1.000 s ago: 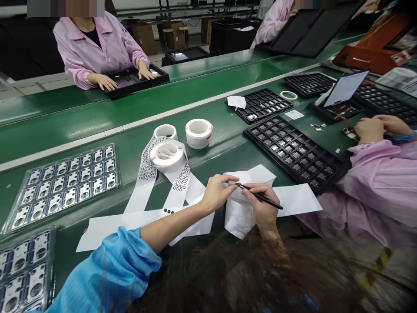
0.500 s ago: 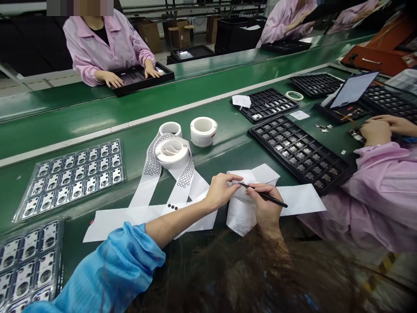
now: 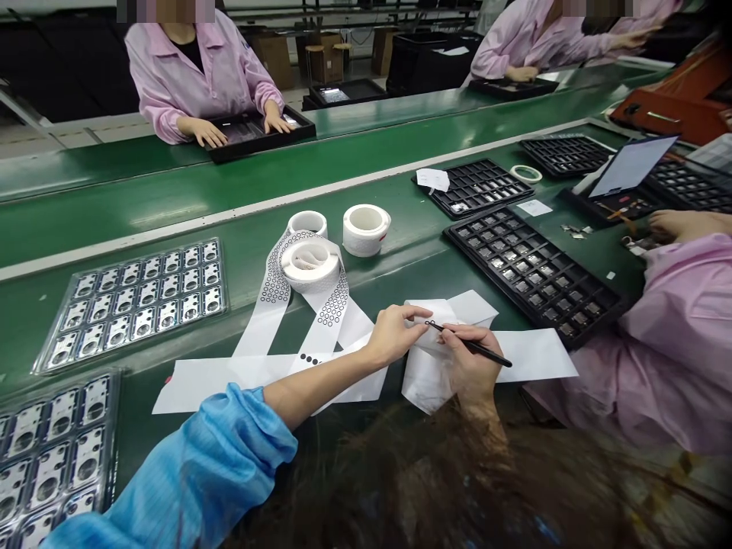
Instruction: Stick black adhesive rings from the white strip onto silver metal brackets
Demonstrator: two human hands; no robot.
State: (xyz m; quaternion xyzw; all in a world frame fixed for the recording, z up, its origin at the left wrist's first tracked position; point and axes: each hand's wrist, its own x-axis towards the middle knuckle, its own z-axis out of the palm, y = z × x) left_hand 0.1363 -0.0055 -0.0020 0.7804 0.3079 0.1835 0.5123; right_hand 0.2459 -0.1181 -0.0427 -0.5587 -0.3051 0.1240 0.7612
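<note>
Black tweezers lie in my right hand, held like a pen with the tips pointing left. Those tips meet a tiny black ring at the fingertips of my left hand, whose thumb and index finger pinch around it. Beneath both hands is a crumpled white backing strip. Left of them, another white strip carries several black dots. A label roll printed with black rings stands behind, its tails running toward me.
Another white roll stands behind the strips. Clear trays of metal plates sit at left. Black compartment trays hold small parts at right. A co-worker's pink sleeve is close on my right; another person works across the green bench.
The whole view has shifted slightly, so things appear a little farther right. Both my hands keep nearly the same pose at the ring. The co-worker's hand at right has moved.
</note>
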